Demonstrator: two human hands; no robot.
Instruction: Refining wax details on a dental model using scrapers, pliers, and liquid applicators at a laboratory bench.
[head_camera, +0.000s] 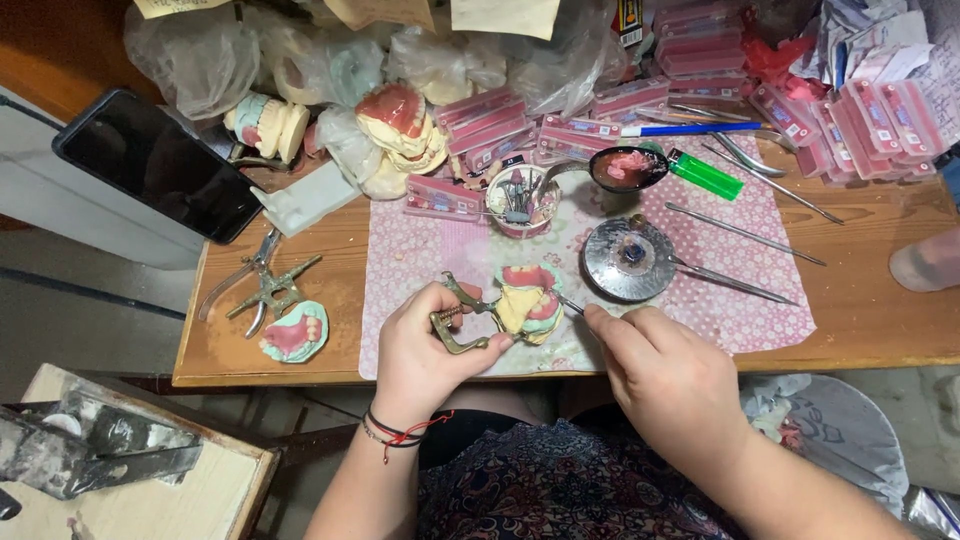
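Denture model (527, 302), pale yellow with pink gums, sits clamped in a brass articulator (458, 322) near the front edge of the bench, on the pink flowered mat (740, 300). Left hand (425, 350) is wrapped around the articulator frame, thumb under, fingers over the top. The frame's long axis runs left to right, with the model end pointing right toward the other hand. Right hand (665, 375) pinches a thin metal tool (568, 304), tip touching the model's right side, shaft slanting up-left from the fingers.

Counting the rest: one round metal dish (628, 260) just behind the right hand, one small cup of burs (520, 200) mid-mat, one dark spoon with pink wax (628, 168), one green lighter (705, 174) beside it. One phone (155, 165) hangs over the back left corner. Second articulator (268, 290) and one loose green-and-pink model (295, 335) lie near the front left corner. At least three more models sit bagged along the back edge, too piled up to count properly. Pink tooth cards (850, 125) are heaped at the back right, can't tell how many.
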